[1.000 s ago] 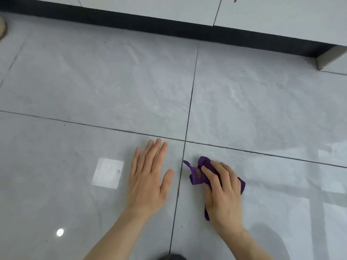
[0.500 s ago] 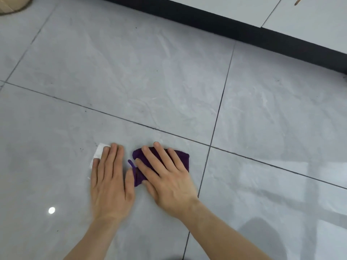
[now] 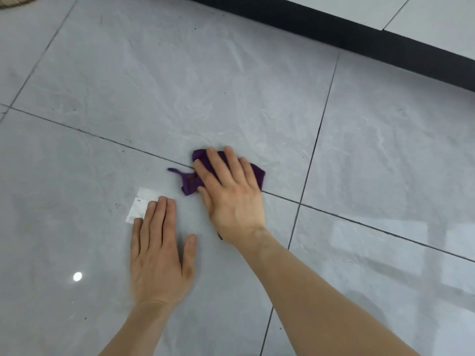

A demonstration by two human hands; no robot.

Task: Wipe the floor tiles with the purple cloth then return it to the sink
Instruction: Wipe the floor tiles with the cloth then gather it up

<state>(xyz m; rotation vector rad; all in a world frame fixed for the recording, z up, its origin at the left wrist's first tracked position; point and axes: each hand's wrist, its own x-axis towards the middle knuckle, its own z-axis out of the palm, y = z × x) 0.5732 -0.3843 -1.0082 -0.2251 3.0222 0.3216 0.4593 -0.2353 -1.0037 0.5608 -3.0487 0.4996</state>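
Glossy grey tiled floor (image 3: 231,73)

Large marbled tiles are divided by dark grout lines (image 3: 318,129); a black plinth (image 3: 359,39) runs far right below white panels (image 3: 437,24). A lamp glare (image 3: 77,276) is reflected near left.

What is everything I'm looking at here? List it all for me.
floor tiles: several, pale grey and glossy, split by dark grout lines, filling most of the view
purple cloth: one, crumpled, on a grout line near the middle
white patch: one, white, flat on the floor left of the cloth
plinth strip: one, black, along the top right
white panels: pale, beyond the strip
left hand: flat on the floor, fingers overlapping the white patch
right hand: pressed flat on the cloth
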